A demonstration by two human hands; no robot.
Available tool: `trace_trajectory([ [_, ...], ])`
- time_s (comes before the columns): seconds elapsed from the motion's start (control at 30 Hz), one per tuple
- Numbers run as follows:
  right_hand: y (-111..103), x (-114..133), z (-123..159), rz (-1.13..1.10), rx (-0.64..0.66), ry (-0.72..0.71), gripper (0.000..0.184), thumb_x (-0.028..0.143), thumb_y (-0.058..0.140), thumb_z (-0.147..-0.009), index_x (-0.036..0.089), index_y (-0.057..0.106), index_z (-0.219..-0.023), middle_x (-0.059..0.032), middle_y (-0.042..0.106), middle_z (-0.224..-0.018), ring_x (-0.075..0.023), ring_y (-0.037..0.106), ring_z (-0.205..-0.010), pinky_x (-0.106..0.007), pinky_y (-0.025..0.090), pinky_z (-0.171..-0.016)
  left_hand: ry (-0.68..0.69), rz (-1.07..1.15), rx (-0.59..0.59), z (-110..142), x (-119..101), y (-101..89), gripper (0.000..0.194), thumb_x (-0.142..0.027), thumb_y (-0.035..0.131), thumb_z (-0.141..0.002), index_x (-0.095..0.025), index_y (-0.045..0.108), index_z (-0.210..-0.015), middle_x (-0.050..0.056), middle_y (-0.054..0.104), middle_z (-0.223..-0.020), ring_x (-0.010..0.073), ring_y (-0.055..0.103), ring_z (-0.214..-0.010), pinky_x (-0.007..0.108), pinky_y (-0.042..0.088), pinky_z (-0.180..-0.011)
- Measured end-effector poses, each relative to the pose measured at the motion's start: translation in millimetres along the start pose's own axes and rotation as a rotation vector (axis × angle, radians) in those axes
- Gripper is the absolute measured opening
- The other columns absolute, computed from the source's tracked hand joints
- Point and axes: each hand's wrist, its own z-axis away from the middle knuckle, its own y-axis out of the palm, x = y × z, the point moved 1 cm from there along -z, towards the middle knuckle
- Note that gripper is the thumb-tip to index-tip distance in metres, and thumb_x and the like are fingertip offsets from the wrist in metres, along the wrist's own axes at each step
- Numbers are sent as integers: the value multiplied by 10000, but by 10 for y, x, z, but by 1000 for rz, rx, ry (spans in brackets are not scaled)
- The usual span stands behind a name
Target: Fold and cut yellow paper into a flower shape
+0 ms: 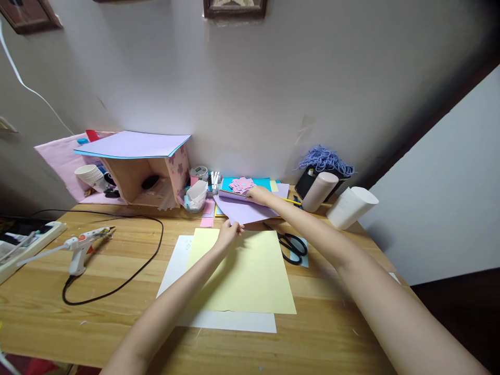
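Note:
My left hand (229, 234) is closed, its fingertips pinched at the near edge of a lavender paper sheet (250, 211). Farther back, my right hand (258, 195) has its fingers closed at the front edge of a stack of coloured paper (262, 183), its edge slightly raised. A pink paper flower (241, 185) lies on top of that stack, just left of my right hand. Below my left hand, a pale yellow sheet (246, 276) covers most of a white sheet (226, 322). Black-handled scissors (294, 248) rest beside the yellow sheet, partly over a light blue paper piece (303, 256).
At left lie a hot glue gun (80, 250) with its black cord and a power strip (31, 250). A cardboard box (177, 174) with a lavender top (135, 144) stands behind, near paper cups (90, 176). Back right are blue yarn (324, 159) and two white rolls (320, 191).

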Motion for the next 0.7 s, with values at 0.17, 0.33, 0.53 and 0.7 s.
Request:
trace_trajectory([
  [0.17, -3, -8, -6, 28, 36, -51, 217, 226, 501, -808, 167, 679, -918, -102, 676, -912, -232, 602, -845, -279, 431, -701, 1, 31, -29, 275, -1, -8, 82, -164, 425, -650, -139, 503, -658, 19, 579, -635, 84, 518, -541, 209, 408, -540],
  [0.33, 6, -25, -22, 41, 24, -70, 237, 230, 510, -809, 166, 654, -986, -108, 649, -1002, -243, 586, -911, -282, 427, -730, -29, 61, -10, 893, -21, -162, 105, -229, 449, -647, -150, 510, -678, -3, 554, -629, 87, 499, -555, 208, 408, -545],
  [0.53, 99, 7, 105, 49, -34, -114, 240, 218, 484, -835, 142, 640, -1001, -121, 651, -976, -234, 578, -920, -295, 413, -760, -241, -203, 69, 1303, 279, -1020, 143, -313, 448, -549, -182, 420, -501, -43, 462, -406, 74, 385, -337, 207, 301, -372],
  [0.7, 278, 83, 247, 22, -104, -154, 278, 205, 440, -864, 136, 594, -1085, -126, 620, -1056, -221, 542, -985, -286, 410, -775, -350, -394, 95, 1281, 389, -1535, 171, -346, 460, -562, -188, 417, -513, -64, 431, -368, 60, 305, -268, 196, 234, -307],
])
